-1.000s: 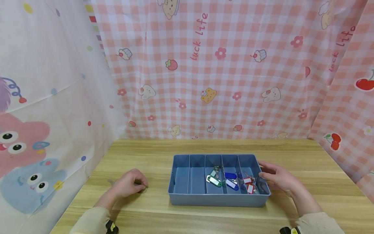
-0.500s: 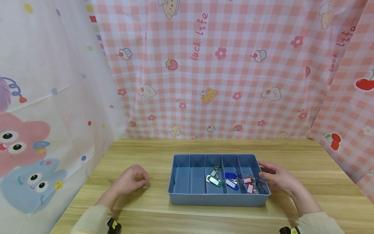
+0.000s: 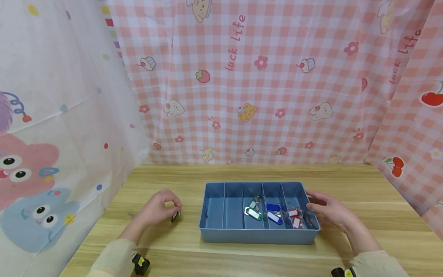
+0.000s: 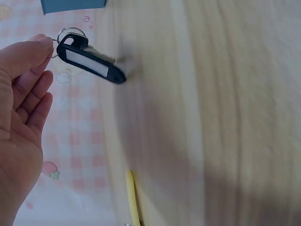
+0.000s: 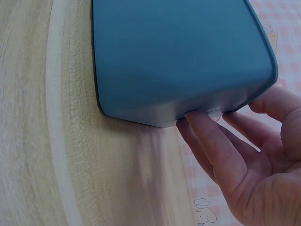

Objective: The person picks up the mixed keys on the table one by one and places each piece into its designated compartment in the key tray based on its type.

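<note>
My left hand [image 3: 158,207] pinches the metal ring of a black key tag [image 4: 91,63] between thumb and fingertips. The tag with its white label hangs just above the table, left of a blue divided box [image 3: 257,236]; a blurred key shows behind it in the left wrist view. My right hand [image 3: 332,211] rests at the box's right end, fingers against the outer wall and thumb by the rim. Inside the box lie green key tags [image 3: 253,214] in the middle compartment, blue key tags [image 3: 275,218] in the one beside it, and red key tags [image 3: 296,222] at far right.
The box's two left compartments show bare floors. A slim yellow object [image 4: 132,197] lies on the table near my left hand; a small greyish piece [image 3: 131,214] peeks out behind that wrist. Patterned cloth [image 3: 249,84] hangs behind the wooden table [image 3: 180,254].
My left hand has lifted and shifted slightly right and away from me, and the black key tag now hangs in sight below its fingers. The right hand and box have stayed put.
</note>
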